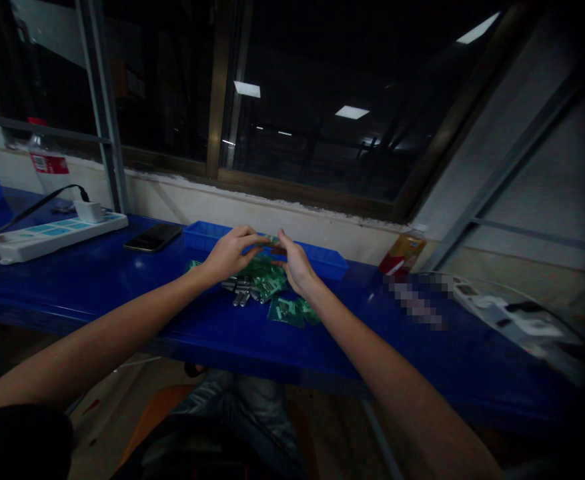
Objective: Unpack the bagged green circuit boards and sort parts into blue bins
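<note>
Two bare hands meet above a blue workbench [97, 280], the left hand [232, 253] and the right hand [298, 268] facing each other with fingertips close together. A soft drink bottle [48, 163] with a red cap stands at far left, its red label [49, 164] carrying pale lettering and a white patch, all too small to read. Pale printing also marks the translucent green packets [272, 285], likewise illegible.

Left thumb and forefinger reach inward, slightly parted; the right thumb points up, apart from its curled fingers. A small green packet [271, 239] shows between the two sets of fingertips, partly hidden; which digits pinch it cannot be told.

More packets lie heaped directly beneath the fingers, two of them at the near right edge of the heap. Short silvery metal cylinders [242, 293] are clustered just beside it, below the left fingers. Behind the hands runs a long, shallow blue plastic tray [325, 260]. A dark-screened smartphone [153, 237] rests left of the tray, near a white power strip [65, 238] with a white plug-in adapter [89, 211].
</note>
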The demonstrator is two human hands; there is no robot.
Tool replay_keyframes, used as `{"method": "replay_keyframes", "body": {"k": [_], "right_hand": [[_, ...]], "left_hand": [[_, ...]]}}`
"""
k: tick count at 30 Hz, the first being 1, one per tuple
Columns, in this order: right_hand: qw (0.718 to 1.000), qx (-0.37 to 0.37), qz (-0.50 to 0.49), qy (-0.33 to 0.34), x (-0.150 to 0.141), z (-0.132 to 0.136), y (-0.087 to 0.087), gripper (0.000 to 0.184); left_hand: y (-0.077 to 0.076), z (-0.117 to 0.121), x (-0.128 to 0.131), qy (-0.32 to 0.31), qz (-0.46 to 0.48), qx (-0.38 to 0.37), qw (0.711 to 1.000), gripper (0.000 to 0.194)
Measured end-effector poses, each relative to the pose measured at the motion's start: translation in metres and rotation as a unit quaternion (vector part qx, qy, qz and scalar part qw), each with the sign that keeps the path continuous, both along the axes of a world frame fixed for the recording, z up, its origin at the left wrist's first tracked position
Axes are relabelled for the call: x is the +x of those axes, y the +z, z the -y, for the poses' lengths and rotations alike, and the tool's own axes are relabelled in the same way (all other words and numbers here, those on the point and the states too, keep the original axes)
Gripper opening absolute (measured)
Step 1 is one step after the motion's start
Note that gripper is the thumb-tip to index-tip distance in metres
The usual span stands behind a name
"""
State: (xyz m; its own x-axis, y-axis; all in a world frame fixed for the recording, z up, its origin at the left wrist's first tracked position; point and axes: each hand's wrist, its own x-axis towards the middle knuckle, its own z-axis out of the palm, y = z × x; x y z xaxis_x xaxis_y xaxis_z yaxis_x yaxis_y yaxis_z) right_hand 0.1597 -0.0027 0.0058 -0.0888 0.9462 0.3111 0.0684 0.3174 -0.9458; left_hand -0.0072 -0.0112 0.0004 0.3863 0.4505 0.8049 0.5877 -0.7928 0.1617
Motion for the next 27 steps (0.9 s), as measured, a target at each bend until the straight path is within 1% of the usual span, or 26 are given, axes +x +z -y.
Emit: {"method": "replay_keyframes", "body": {"k": [1, 2, 3, 5, 6, 7, 8, 9, 11, 12, 13, 14, 15, 16, 18, 20, 21, 23, 25, 27], "right_hand": [[1.000, -0.017, -0.003, -0.006, 0.000, -0.001, -0.001, 0.033], [1.000, -0.018, 0.007, -0.013, 0.000, -0.002, -0.002, 0.029], [0.999, -0.001, 0.028, -0.020, 0.000, -0.002, -0.003, 0.025], [0.991, 0.083, 0.097, -0.034, 0.001, -0.002, -0.004, 0.020], [0.980, 0.139, 0.137, -0.042, 0.002, -0.001, -0.004, 0.020], [0.964, 0.193, 0.174, -0.048, 0.002, 0.000, -0.004, 0.021], [0.947, 0.239, 0.208, -0.052, 0.003, 0.001, -0.003, 0.023], [0.930, 0.274, 0.238, -0.055, 0.003, 0.003, -0.003, 0.025], [0.904, 0.311, 0.286, -0.058, 0.004, 0.007, -0.003, 0.030], [0.895, 0.321, 0.305, -0.058, 0.003, 0.008, -0.003, 0.032], [0.889, 0.327, 0.316, -0.058, 0.003, 0.009, -0.003, 0.033], [0.887, 0.330, 0.319, -0.057, 0.003, 0.010, -0.003, 0.034], [0.890, 0.329, 0.312, -0.054, 0.002, 0.011, -0.003, 0.035], [0.898, 0.321, 0.297, -0.050, 0.001, 0.011, -0.003, 0.035], [0.924, 0.287, 0.250, -0.047, 0.000, 0.009, -0.003, 0.031], [0.953, 0.227, 0.194, -0.049, -0.001, 0.007, -0.002, 0.026], [0.968, 0.187, 0.163, -0.049, -0.001, 0.005, -0.002, 0.029], [0.990, 0.093, 0.100, -0.033, -0.001, 0.003, -0.002, 0.041], [0.999, 0.010, 0.045, -0.007, -0.001, 0.002, -0.002, 0.048], [0.999, -0.029, 0.016, 0.011, -0.001, 0.002, -0.003, 0.045]], "left_hand": [[-0.002, 0.000, 0.000, 0.001, -0.025, 0.006, 1.000, 0.027], [-0.003, -0.001, 0.000, 0.000, -0.046, 0.005, 0.999, 0.029], [-0.004, -0.002, 0.000, -0.003, -0.061, -0.002, 0.998, 0.030], [-0.005, -0.003, 0.001, -0.014, -0.061, -0.032, 0.998, 0.029], [-0.004, -0.004, 0.001, -0.019, -0.042, -0.059, 0.997, 0.026], [-0.003, -0.004, 0.001, -0.021, -0.011, -0.101, 0.995, 0.022], [-0.001, -0.004, 0.001, -0.023, 0.032, -0.157, 0.987, 0.024], [0.000, -0.004, 0.001, -0.026, 0.080, -0.226, 0.970, 0.032], [0.003, -0.004, 0.000, -0.036, 0.177, -0.363, 0.914, 0.050], [0.004, -0.004, 0.000, -0.045, 0.216, -0.412, 0.884, 0.053], [0.005, -0.005, -0.001, -0.055, 0.244, -0.441, 0.862, 0.050], [0.005, -0.006, -0.001, -0.064, 0.260, -0.451, 0.851, 0.043], [0.005, -0.007, -0.002, -0.068, 0.270, -0.445, 0.851, 0.034], [0.005, -0.008, -0.002, -0.070, 0.274, -0.427, 0.859, 0.026], [0.004, -0.009, -0.002, -0.065, 0.270, -0.373, 0.885, 0.017], [0.004, -0.009, -0.002, -0.045, 0.246, -0.299, 0.921, 0.014], [0.004, -0.008, -0.002, -0.032, 0.222, -0.253, 0.941, 0.013], [0.005, -0.004, -0.001, -0.006, 0.150, -0.156, 0.976, 0.011], [0.004, 0.000, 0.000, -0.007, 0.074, -0.083, 0.994, 0.014], [0.004, 0.003, 0.001, -0.020, 0.027, -0.054, 0.998, 0.021]]}}
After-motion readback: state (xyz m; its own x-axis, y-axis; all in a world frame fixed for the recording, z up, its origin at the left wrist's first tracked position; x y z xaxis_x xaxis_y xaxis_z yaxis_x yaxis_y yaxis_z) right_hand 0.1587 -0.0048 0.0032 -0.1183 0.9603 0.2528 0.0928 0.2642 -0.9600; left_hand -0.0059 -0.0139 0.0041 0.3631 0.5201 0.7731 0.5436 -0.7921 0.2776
